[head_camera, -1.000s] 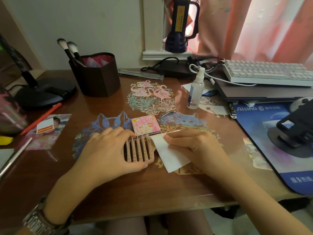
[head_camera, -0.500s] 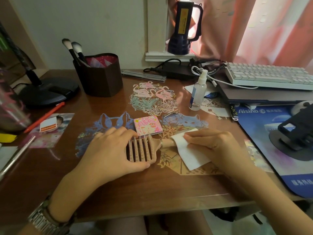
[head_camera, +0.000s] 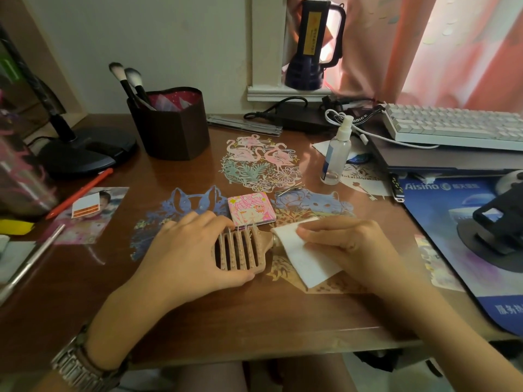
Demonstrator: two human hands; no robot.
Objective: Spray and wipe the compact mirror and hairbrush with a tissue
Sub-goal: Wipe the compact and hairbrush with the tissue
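Note:
A tan vented hairbrush (head_camera: 243, 250) lies bristles up on the brown desk (head_camera: 254, 321). My left hand (head_camera: 186, 250) grips its head from the left side. My right hand (head_camera: 348, 247) presses a white tissue (head_camera: 302, 256) over the brush handle, which is hidden under it. The square pink compact mirror (head_camera: 251, 209) lies shut just behind the brush head, touching neither hand. A small clear spray bottle (head_camera: 336, 154) stands upright further back on the right.
A dark brush holder (head_camera: 169, 125) stands at the back left beside a black lamp base (head_camera: 85, 151). A white keyboard (head_camera: 452, 125) rests on a laptop at the back right. A blue mat (head_camera: 464, 236) with a black stand is on the right. Pens lie left.
My right hand has slid the tissue to the right, off the brush neck and along the handle. My left hand still holds the brush head.

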